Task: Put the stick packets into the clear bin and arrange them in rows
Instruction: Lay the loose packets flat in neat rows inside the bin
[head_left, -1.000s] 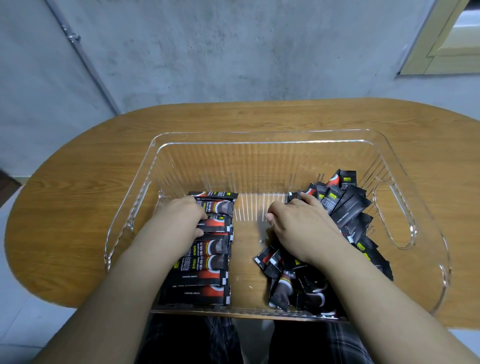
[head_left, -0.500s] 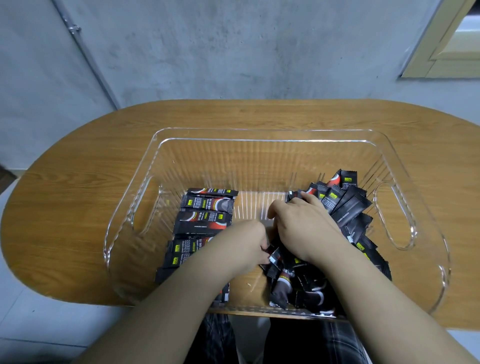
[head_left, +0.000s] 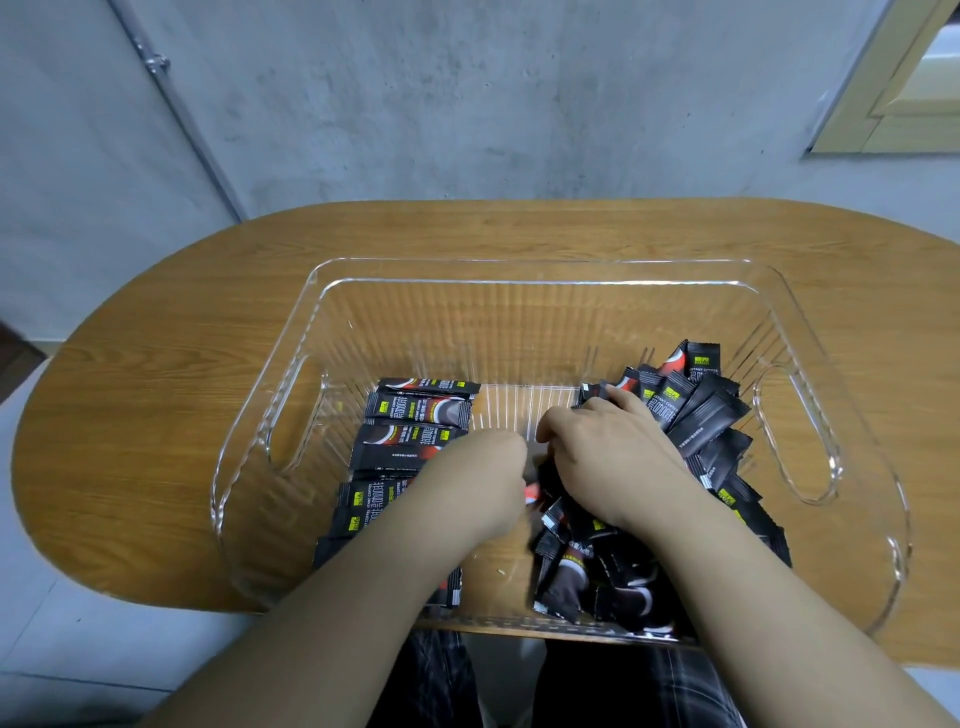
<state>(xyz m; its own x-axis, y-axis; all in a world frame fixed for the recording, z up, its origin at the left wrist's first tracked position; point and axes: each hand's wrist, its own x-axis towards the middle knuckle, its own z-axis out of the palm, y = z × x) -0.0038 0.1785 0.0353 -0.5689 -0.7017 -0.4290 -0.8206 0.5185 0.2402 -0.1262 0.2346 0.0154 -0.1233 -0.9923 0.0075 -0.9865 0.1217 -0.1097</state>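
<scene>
**Left hand crosses to the loose pile**

Since a second ago, my left hand (head_left: 488, 483) has left the neat row and come across to the middle of the clear bin (head_left: 524, 280), meeting the right hand at the heap; the right hand has hardly shifted.

Head view: the tidy row of stick packets (head_left: 410, 441) lies flat along the bin's left side, stacked front to back. The loose pile of packets (head_left: 696, 410) sits jumbled on the right side, some leaning on the wall. My right hand (head_left: 608, 457) rests on the pile, fingers curled down into it, gripping packets. My left hand's fingers are hidden behind its back, so I cannot tell whether it pinches the red-tipped packet (head_left: 535, 493) at its edge. The bin stands on the wooden table (head_left: 156, 415).

I judge these packets light, thin, slick and slightly floppy; they will slide apart easily, so I would pinch one mid-length across its flat faces.
</scene>
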